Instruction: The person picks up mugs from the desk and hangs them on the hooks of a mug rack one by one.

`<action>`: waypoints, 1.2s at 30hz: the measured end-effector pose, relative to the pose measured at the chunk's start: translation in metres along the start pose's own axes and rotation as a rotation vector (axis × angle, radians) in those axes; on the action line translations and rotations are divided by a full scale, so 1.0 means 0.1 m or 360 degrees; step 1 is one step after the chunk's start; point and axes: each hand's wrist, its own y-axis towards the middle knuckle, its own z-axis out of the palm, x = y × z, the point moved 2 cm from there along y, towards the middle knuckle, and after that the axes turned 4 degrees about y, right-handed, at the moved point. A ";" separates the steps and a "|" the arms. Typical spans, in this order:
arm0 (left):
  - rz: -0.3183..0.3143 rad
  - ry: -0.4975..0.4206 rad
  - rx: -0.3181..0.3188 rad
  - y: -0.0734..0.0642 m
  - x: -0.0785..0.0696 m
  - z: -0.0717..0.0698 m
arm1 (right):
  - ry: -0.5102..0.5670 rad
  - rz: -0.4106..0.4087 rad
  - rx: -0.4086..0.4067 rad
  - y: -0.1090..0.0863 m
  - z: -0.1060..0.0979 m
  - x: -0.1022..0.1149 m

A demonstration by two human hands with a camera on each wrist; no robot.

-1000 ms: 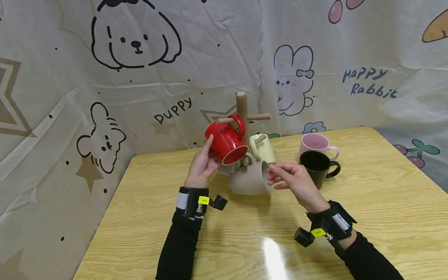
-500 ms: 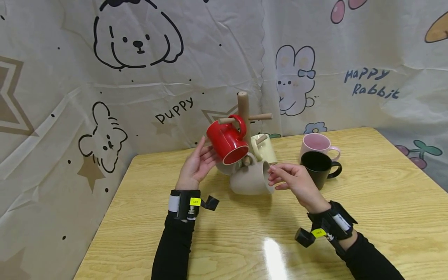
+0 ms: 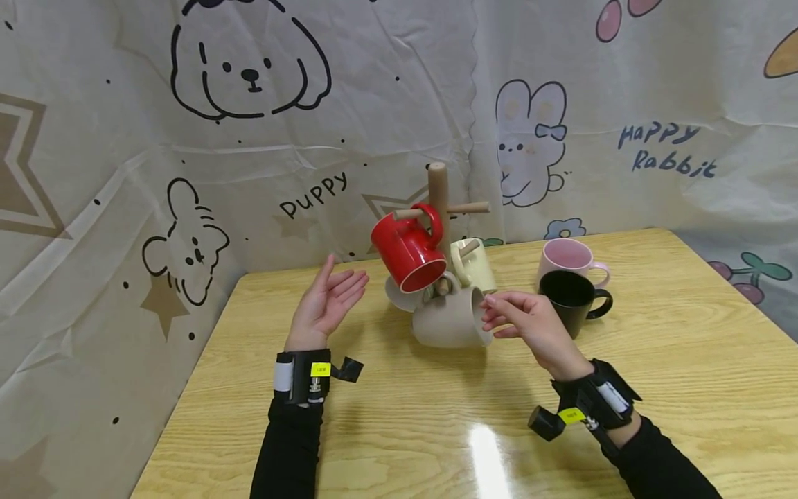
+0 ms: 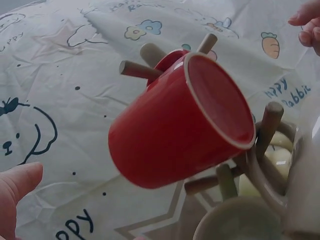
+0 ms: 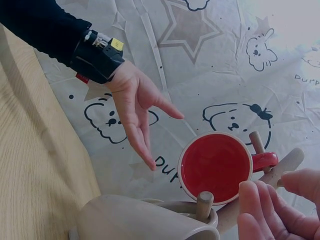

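A red mug (image 3: 406,253) hangs by its handle from an upper peg of a wooden mug tree (image 3: 438,186), tilted with its base toward me. To its left, apart from it, my left hand (image 3: 324,305) is held palm up with fingers extended. Below hangs a beige mug (image 3: 445,324) lying sideways on a lower peg. Beside that mug's rim is my right hand (image 3: 530,327), its fingers loosely bent and holding nothing; whether a fingertip touches the rim I cannot tell. A cream mug (image 3: 479,267) and a pale mug (image 3: 399,296), partly hidden, are also at the tree.
Behind my right hand, a black mug (image 3: 559,299) stands upright on the wooden table (image 3: 399,430), in front of a pink mug (image 3: 564,253). One upper peg (image 3: 470,207) points right with nothing on it. A printed cloth (image 3: 299,90) hangs behind and on the left.
My left hand has let go of the red mug and moved left and down, its fingers straightening. The red mug stays hanging on its peg. My right hand has barely moved.
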 end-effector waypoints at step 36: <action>0.0094 0.2837 -0.0014 -0.22 -0.10 -0.24 | 0.0057 -0.0201 -0.0151 0.20 -0.27 0.38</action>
